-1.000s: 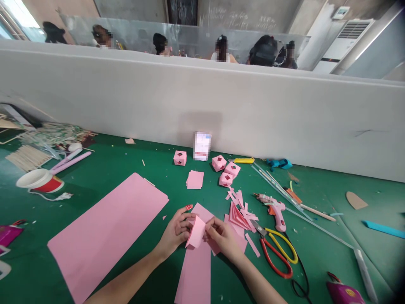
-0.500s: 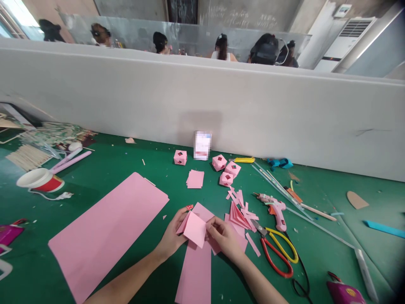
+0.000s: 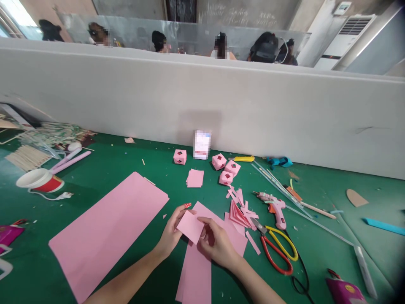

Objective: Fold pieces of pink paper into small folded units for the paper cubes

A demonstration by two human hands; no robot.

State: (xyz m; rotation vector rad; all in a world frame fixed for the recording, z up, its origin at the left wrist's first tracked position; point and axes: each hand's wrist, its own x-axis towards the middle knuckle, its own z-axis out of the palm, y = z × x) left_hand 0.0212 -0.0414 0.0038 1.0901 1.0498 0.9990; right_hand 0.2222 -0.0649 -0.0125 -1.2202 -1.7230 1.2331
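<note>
A small pink paper square (image 3: 190,227) is held up between my two hands, above the long pink paper strips (image 3: 198,270). My left hand (image 3: 173,230) grips its left side, the fingers curled behind it. With thumb and forefinger, my right hand (image 3: 217,240) pinches its right edge. Whether more than one layer is in the hands I cannot tell. Beyond them lies a small stack of pink squares (image 3: 195,178). Folded pink paper (image 3: 238,214) and cut pink scraps (image 3: 240,198) lie just right of my right hand.
Several pink paper cubes (image 3: 225,177) sit near the grey partition (image 3: 126,97). At right are scissors (image 3: 278,249), a pink glue gun (image 3: 276,207) and a yellow cutter (image 3: 243,159). A large pink sheet (image 3: 110,236) and a paper cup (image 3: 41,180) are at left.
The paper square has turned flatter, and the separate flap seen at its left no longer shows. My right hand's fingers have shifted slightly left along its edge.
</note>
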